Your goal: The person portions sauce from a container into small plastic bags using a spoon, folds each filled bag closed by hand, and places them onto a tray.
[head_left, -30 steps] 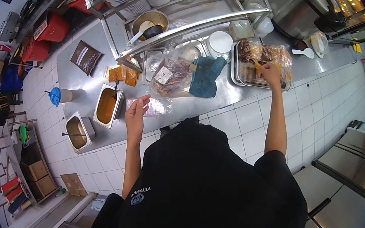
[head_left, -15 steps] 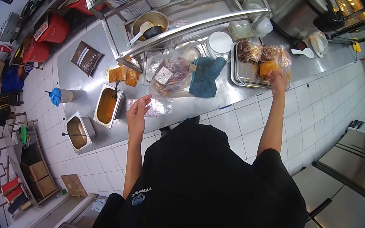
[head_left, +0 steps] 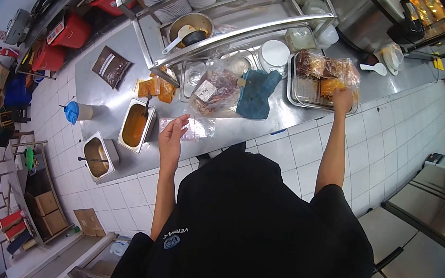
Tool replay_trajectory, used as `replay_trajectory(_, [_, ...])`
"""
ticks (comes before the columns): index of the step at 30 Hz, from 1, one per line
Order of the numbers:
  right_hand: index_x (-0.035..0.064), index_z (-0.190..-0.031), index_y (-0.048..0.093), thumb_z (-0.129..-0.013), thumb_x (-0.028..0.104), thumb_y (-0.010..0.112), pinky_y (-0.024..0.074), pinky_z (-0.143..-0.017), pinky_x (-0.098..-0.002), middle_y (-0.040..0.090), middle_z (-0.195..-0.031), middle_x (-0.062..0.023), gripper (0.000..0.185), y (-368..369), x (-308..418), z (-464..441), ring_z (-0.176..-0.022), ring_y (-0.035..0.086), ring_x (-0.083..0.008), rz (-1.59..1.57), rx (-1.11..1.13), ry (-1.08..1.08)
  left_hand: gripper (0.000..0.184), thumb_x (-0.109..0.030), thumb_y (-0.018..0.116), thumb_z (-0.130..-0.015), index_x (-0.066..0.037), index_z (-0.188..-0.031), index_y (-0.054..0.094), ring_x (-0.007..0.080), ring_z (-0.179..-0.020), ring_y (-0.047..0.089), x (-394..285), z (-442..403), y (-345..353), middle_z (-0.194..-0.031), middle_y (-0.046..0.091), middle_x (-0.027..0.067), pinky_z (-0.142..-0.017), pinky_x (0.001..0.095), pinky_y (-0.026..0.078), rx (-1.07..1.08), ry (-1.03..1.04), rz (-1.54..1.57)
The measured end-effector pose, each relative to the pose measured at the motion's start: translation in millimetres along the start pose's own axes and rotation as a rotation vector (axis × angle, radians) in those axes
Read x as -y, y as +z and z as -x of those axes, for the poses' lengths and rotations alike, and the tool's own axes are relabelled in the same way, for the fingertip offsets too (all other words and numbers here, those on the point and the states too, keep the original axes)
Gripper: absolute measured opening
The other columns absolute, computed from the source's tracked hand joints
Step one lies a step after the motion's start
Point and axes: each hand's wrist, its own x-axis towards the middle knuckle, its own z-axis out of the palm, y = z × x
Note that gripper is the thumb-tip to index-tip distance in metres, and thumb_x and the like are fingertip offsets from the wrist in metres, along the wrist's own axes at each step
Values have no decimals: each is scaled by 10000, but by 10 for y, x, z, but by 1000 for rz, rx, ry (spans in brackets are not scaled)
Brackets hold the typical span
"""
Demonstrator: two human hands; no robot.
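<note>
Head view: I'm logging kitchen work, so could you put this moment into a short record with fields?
Right hand: at the orange packet; grip unclear
Left hand: loosely open, nothing visibly held, by clear plastic
Tray: orange packet and brown packets
Cloth: blue-green, between Tray and labelled bag
Pan: orange liquid, utensil inside

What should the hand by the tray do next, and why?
Probably the right hand should settle the orange packet flat and ease off it. The packet is over the tray, in front of the brown packets, and the hand is right at its edge.
</note>
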Motion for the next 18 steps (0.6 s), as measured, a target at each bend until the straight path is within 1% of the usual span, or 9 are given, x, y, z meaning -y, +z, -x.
replay_trajectory(1, [18,-1021,664,-827,281,650,489,-884,-485,682,-993,-229,327,2,25,68,-992,637,-397,3,4,-3,378,-297,476,-1043,1,-1195,654,183,-1118,598,14,16,-18,-1197,661,90,-967,329,478,-4,-4,1])
replay_trajectory(4, [5,-1031,643,-825,257,645,491,-875,-474,675,-905,-213,326,-70,334,361,-921,636,-381,93,-406,-32,381,-299,478,-1042,3,-1194,654,183,-1120,596,52,24,-40,-1192,660,91,-960,325,478,-9,-2,7])
replay_trajectory(6, [-4,-1077,610,-827,288,655,488,-881,-459,663,-922,-213,387,-204,702,685,-876,624,-382,-283,-408,-353,371,-289,489,-1038,6,-1195,651,177,-1116,595,65,40,-40,-1183,663,86,-961,319,472,-4,-14,14])
replay_trajectory(8, [-5,-1158,583,-843,300,662,491,-869,-458,661,-960,-235,445,47,920,1045,-907,631,-394,-361,60,-438,363,-281,508,-1030,9,-1201,645,172,-1071,616,86,15,13,-1175,667,86,-927,310,487,-3,-4,-7])
replay_trajectory(9, [-1,-1192,581,-864,287,659,493,-851,-484,663,-990,-254,443,-94,1287,1459,-964,640,-402,-278,294,-288,357,-272,528,-1021,12,-1207,639,168,-1026,637,102,-13,63,-1167,671,85,-893,301,503,-7,12,-22])
replay_trajectory(13, [20,-1233,575,-867,235,658,497,-828,-497,676,-959,-264,433,612,1267,1768,-959,642,-439,-194,278,-443,357,-251,601,-976,-19,-1247,613,159,-837,702,124,-154,579,-1123,691,83,-694,278,540,278,-116,-69])
replay_trajectory(15, [24,-1220,585,-866,226,659,498,-823,-497,678,-961,-263,414,715,1285,1762,-940,640,-452,-243,321,-453,366,-228,619,-949,-34,-1259,604,209,-802,719,71,-168,972,-1138,683,104,-645,324,559,467,-23,-329])
replay_trajectory(17, [-15,-1170,616,-870,220,649,503,-814,-477,678,-982,-263,383,719,1248,1759,-932,646,-434,-360,220,-538,376,-167,613,-906,-55,-1265,596,299,-767,719,550,-377,1319,-1265,628,129,-631,393,578,275,869,-775])
replay_trajectory(18, [-5,-1129,636,-877,226,647,501,-820,-473,680,-981,-255,342,739,1228,1751,-941,645,-434,-366,225,-529,376,-167,613,-906,-55,-1265,596,299,-767,719,750,-464,1438,-1265,628,129,-631,393,578,264,868,-773])
